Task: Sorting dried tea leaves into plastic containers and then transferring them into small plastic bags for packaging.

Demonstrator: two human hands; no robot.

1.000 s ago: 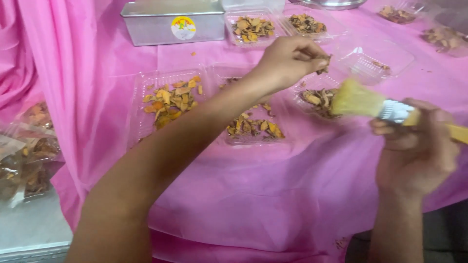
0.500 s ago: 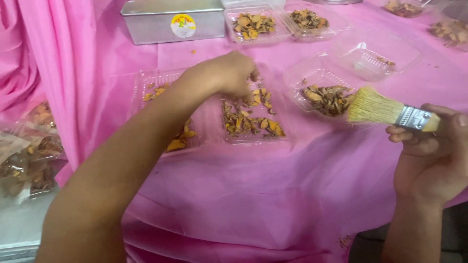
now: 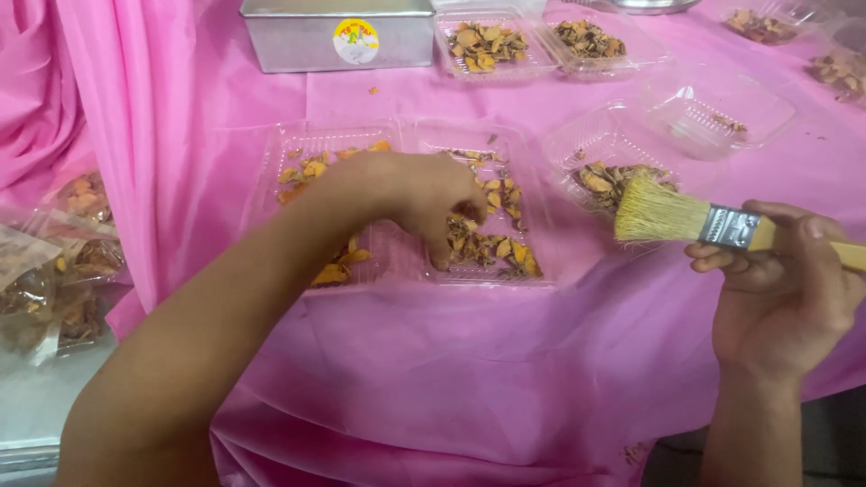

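Landmark: middle tray [image 3: 483, 149], clear plastic, on the pink cloth [image 3: 469, 361]; all places below are given from it.
Left hand [image 3: 424, 194]: my arm reaches across the near edge; the hand lies over the tray's left half, fingers curled down into the dried pieces [image 3: 492, 243]. Fingertips touch them. Whether a piece is pinched I cannot tell; the knuckles hide the tips.
Right hand [image 3: 785, 289]: to the right of the tray and nearer me, closed round the handle of a brush [image 3: 695, 221]. Firm wrap, thumb on top.
Brush: held level, pale bristles pointing left, tips just over the near edge of the right tray [image 3: 591, 144]. Contact with the pieces there is not clear.
Left tray [image 3: 289, 158]: touching the middle tray's left side; holds yellow-orange pieces, partly hidden by my forearm.
Empty tray [image 3: 722, 104]: beyond the right tray, only crumbs in it.
Far trays [image 3: 505, 41]: two behind the middle tray, both filled.
Tin [image 3: 338, 36]: behind and left, metal, lid on.
Bags [image 3: 54, 271]: far left, off the cloth, filled and packed.
Progress (judgement): sorting seems midway. Some trays and bags look done; middle, left and right trays look loose and partly filled, one tray not yet filled.
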